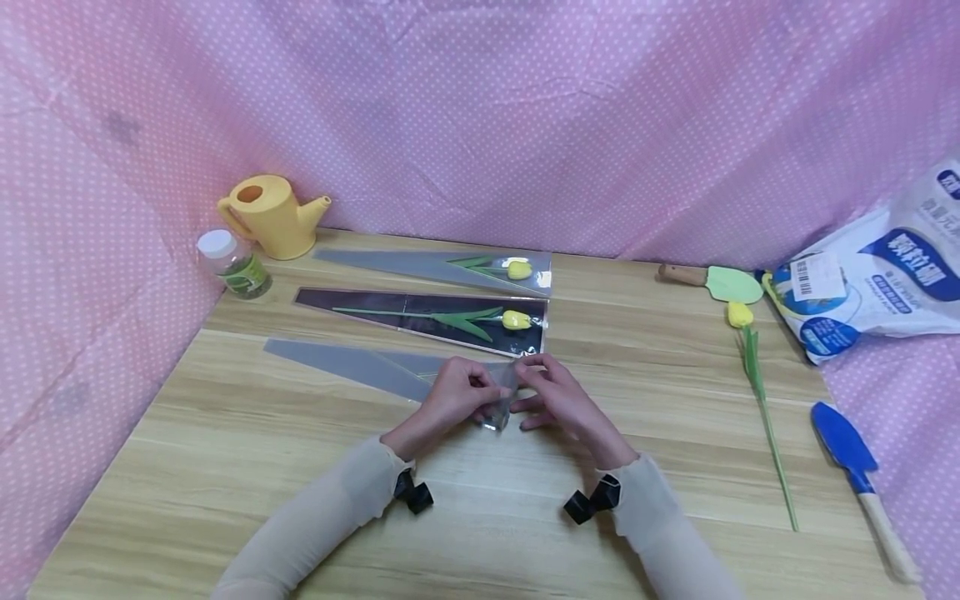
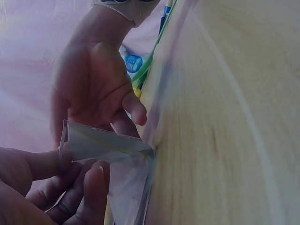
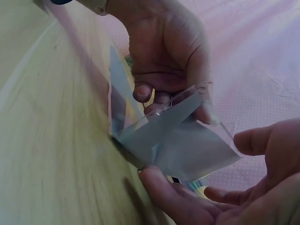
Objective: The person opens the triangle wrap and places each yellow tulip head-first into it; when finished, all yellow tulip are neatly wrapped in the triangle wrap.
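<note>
My left hand (image 1: pixel 459 390) pinches the wide mouth of a flower sleeve (image 1: pixel 337 357), translucent grey plastic, between thumb and fingers. In the right wrist view the raised mouth of the sleeve (image 3: pixel 199 147) stands bent up, with a folded flap across it. My right hand (image 1: pixel 558 400) is at the other side of this mouth, fingers spread and fairly straight, fingertips right at the edges. The narrow end of the sleeve lies flat to the left. Just beyond it lie a dark sleeve with a pink border (image 1: pixel 360 307) and a yellow tulip (image 1: pixel 516 320) over it.
A grey sleeve (image 1: pixel 390 260) with another yellow tulip (image 1: pixel 519 270) lies farthest back. Left stand a yellow watering can (image 1: pixel 277 217) and a white-capped bottle (image 1: pixel 240 271). A loose tulip (image 1: pixel 765 417), green trowel (image 1: pixel 731 285), blue shovel (image 1: pixel 843 437) and white bag (image 1: pixel 885 283) are right.
</note>
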{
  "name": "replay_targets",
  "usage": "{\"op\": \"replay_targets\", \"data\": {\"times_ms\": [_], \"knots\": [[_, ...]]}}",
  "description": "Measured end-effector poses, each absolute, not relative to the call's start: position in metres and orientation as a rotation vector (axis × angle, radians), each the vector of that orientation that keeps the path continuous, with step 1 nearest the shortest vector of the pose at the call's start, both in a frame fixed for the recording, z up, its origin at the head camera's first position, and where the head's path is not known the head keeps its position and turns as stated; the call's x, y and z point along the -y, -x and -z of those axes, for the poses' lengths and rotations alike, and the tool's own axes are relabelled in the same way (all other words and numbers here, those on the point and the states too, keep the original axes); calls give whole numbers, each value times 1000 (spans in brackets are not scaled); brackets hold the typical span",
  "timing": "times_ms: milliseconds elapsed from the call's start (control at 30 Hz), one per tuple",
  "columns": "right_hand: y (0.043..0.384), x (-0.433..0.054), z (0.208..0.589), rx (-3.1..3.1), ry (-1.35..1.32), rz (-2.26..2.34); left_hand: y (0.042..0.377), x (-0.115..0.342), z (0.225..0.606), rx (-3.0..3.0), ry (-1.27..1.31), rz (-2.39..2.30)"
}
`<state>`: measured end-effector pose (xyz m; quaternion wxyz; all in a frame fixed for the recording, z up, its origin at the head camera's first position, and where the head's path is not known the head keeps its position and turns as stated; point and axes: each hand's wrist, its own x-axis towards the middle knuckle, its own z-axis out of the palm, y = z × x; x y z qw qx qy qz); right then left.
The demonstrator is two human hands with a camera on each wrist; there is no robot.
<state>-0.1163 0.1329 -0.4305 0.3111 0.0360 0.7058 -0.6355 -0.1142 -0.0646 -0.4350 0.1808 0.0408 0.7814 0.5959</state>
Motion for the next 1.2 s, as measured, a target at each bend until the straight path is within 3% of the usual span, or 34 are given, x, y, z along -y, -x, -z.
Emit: {"op": "replay_targets", "data": {"times_ms": [1200], "knots": [[124, -148, 441, -2148, -29, 1525, 120, 65, 441, -1987, 99, -1845]]}}
